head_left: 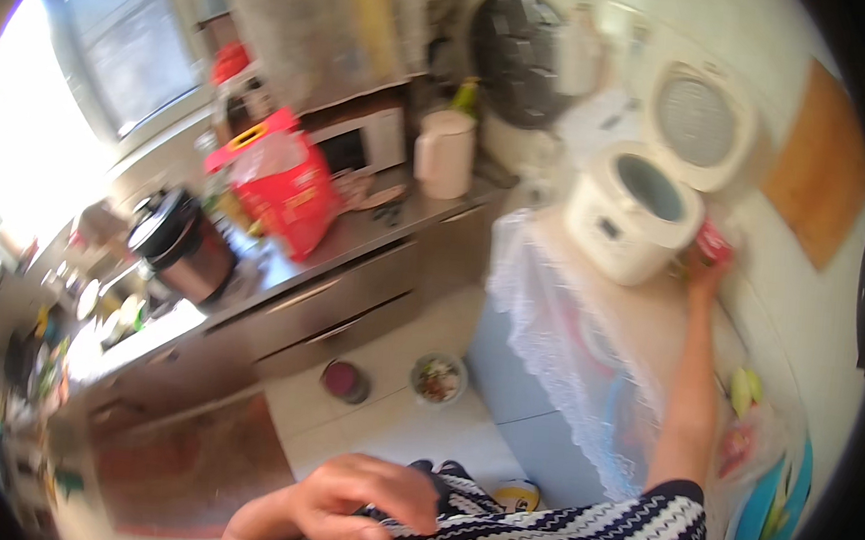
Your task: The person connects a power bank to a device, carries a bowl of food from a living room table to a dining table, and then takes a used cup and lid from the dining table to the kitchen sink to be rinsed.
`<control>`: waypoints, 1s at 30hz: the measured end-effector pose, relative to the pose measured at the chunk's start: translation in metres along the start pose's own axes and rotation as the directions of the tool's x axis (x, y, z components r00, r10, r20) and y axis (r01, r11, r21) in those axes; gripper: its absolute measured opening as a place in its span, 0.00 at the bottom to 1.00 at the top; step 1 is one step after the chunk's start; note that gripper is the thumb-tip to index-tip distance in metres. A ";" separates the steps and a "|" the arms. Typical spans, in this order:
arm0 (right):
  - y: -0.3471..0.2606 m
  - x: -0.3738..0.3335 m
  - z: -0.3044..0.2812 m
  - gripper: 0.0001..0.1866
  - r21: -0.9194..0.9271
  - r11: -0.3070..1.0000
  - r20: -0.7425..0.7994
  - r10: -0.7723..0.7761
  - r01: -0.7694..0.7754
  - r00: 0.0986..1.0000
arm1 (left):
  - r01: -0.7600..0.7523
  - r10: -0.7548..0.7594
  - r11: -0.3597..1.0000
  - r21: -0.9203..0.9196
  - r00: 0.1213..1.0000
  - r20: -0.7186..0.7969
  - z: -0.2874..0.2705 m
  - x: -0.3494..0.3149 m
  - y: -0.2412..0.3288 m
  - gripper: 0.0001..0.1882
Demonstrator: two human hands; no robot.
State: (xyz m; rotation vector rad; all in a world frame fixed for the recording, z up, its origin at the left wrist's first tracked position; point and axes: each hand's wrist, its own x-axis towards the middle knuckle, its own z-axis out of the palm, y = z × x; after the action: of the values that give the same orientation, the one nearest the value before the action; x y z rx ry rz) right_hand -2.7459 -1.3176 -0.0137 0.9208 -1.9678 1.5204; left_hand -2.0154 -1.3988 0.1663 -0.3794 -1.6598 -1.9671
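My right arm stretches forward along the wall side, and my right hand closes on a small red packet, beside a white rice cooker. The packet's exact kind is blurred, and part of my fingers is hidden. With its lid raised, the cooker shows a dark grey inner pot. It stands on a small cabinet draped with a lace-edged cloth. My left hand hovers low before my striped top, holding nothing, its fingers loosely bent and the thumb apart.
Along the counter at left are a dark pressure cooker, a red bag, a microwave and a cream kettle. A bowl of scraps and a purple-topped container stand on the floor. A blue basin is at lower right.
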 end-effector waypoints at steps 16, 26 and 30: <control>-0.367 -0.231 -0.026 0.19 0.337 0.759 0.507 0.352 -0.557 0.787 | 0.495 -0.462 0.853 -0.163 0.574 -0.676 -0.042 -0.232 -0.003 0.17; -0.565 -0.502 0.145 0.12 -0.139 0.736 0.966 -0.047 -0.662 -0.255 | 0.388 -0.307 0.900 -0.199 0.237 -0.922 -0.037 -0.342 0.057 0.11; -0.618 -0.536 0.188 0.14 -0.012 0.867 0.884 -0.223 -0.497 -0.410 | 0.298 -0.210 0.936 -0.188 0.043 -0.977 -0.026 -0.388 0.074 0.08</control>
State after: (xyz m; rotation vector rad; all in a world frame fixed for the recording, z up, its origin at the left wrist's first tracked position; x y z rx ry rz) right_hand -1.9235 -1.4789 -0.0570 3.3522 -2.7903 1.0808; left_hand -1.6528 -1.3474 0.0149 1.2270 -0.7654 -1.5778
